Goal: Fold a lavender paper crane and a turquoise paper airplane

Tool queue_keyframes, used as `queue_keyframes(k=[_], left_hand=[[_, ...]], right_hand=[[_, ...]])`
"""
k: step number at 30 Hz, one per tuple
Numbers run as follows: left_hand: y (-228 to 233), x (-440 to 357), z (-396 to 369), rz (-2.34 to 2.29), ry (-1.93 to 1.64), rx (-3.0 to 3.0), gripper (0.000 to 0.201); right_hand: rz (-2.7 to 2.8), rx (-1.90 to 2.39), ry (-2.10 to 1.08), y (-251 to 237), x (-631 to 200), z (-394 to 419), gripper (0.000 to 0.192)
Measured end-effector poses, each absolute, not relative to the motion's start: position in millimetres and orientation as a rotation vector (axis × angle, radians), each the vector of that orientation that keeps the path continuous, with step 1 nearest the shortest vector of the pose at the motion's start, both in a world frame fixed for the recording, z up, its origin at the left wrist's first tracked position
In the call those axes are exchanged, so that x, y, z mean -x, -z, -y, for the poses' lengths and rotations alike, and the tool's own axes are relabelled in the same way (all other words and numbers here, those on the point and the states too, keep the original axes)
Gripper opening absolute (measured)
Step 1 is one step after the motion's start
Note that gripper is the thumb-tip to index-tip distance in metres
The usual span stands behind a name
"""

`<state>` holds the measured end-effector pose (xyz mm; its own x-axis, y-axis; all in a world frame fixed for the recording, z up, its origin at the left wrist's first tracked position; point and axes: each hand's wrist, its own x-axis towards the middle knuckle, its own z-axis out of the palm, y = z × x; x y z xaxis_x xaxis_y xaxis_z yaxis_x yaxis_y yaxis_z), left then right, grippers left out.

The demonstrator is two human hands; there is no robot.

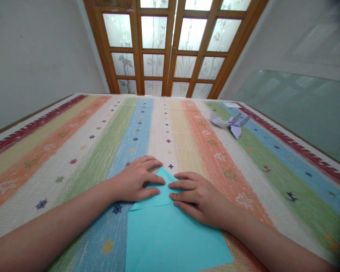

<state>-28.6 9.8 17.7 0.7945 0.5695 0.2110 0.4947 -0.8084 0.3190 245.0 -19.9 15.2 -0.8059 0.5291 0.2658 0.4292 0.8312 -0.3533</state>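
A sheet of turquoise paper (170, 234) lies on the striped tablecloth (82, 158) just in front of me, its far end folded into a point. My left hand (137, 179) rests on the left side of that point, fingers pressing the fold flat. On the right side my right hand (195, 196) presses down too, its fingertips almost meeting those of the left hand. Neither hand lifts the paper.
A folded lilac paper figure (231, 122) lies at the far right of the table, with a small white slip (231, 105) beyond it. Wooden doors with frosted glass (170, 45) stand behind the table. A glass panel (294, 105) is at the right.
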Motion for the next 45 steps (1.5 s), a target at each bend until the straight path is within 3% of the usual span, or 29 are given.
queue_keyframes(k=[35, 45], left_hand=[[-20.5, 29.2, -10.5, -0.71, -0.392, -2.723, 0.035], [-21.4, 28.6, -10.9, -0.694, -0.414, -2.737, 0.035]], right_hand=[[2.655, 0.7, -0.425, -20.0, -246.4, 19.9, 0.022], [2.502, 0.951, -0.599, -36.4, -244.6, 23.7, 0.019]])
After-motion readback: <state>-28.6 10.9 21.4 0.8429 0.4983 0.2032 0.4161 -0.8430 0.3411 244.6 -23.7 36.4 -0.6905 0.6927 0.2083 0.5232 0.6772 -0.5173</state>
